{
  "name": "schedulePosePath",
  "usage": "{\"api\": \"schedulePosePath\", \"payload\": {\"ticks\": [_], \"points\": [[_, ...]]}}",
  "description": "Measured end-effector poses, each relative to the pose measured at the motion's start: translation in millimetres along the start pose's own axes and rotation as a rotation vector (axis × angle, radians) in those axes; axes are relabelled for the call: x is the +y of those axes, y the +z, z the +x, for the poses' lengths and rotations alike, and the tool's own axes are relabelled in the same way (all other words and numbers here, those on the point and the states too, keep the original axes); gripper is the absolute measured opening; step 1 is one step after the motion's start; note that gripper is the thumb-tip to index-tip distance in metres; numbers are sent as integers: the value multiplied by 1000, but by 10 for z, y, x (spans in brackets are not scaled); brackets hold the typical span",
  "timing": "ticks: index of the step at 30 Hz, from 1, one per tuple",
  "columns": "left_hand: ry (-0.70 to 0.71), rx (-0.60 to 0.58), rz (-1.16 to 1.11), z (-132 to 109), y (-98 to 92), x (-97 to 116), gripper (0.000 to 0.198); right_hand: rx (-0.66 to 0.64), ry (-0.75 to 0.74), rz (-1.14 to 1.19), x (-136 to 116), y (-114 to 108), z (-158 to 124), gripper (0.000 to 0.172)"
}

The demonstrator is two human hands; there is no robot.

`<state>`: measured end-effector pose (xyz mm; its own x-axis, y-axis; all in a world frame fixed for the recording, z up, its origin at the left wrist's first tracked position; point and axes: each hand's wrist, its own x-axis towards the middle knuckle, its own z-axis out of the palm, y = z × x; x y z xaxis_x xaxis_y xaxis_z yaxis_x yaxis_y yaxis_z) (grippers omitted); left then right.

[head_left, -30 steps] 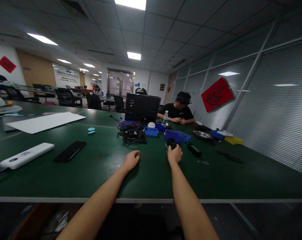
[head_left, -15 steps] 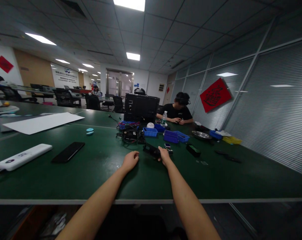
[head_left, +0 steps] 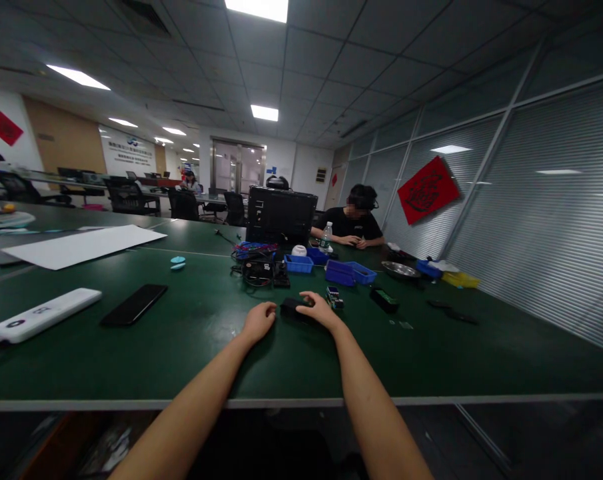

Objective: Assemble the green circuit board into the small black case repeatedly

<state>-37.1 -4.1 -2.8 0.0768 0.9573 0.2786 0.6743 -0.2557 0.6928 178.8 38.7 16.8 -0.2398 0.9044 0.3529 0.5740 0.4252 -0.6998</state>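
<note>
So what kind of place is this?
Probably a big open office used as a workroom: long green tables, rows of black office chairs, and glass walls with blinds.

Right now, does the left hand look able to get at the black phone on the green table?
Probably yes. The left hand rests on the table holding nothing, and only bare green surface lies between it and the black phone, further to its left. The arm would need to swing outward.
</note>
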Motion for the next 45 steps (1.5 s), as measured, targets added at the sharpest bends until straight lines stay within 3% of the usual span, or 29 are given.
{"api": "schedulePosePath", "payload": {"ticks": [5,10,14,17,20,22,24,26,28,33,40,45], "points": [[-1,15,-12,-1,-7,8,33,-13,68,-54,-28,57,-5,35],[4,68,-29,2,-2,-5,36,59,170,-181,-60,46,11,48],[14,92,-16,0,2,-2,37,60,186,-219,-62,53,-2,42],[96,132,30,-28,-11,39,43,-22,198,-130,-98,105,-25,35],[222,134,113,-76,-28,95,52,-125,184,-40,-156,148,-33,41],[278,85,161,-104,-35,122,54,-11,137,-90,-174,122,-27,43],[311,35,186,-123,-41,135,50,233,123,-229,-153,38,-26,38],[321,10,194,-133,-50,141,45,445,184,-404,-87,-76,-38,30],[305,10,194,-138,-64,145,41,535,295,-560,8,-179,-60,29],[247,18,183,-149,-90,158,34,373,571,-652,227,-253,-63,50],[203,64,158,-134,-67,143,30,326,609,-329,307,-276,27,36],[214,89,155,-126,-52,120,30,419,609,-475,239,-307,-23,40]]}}
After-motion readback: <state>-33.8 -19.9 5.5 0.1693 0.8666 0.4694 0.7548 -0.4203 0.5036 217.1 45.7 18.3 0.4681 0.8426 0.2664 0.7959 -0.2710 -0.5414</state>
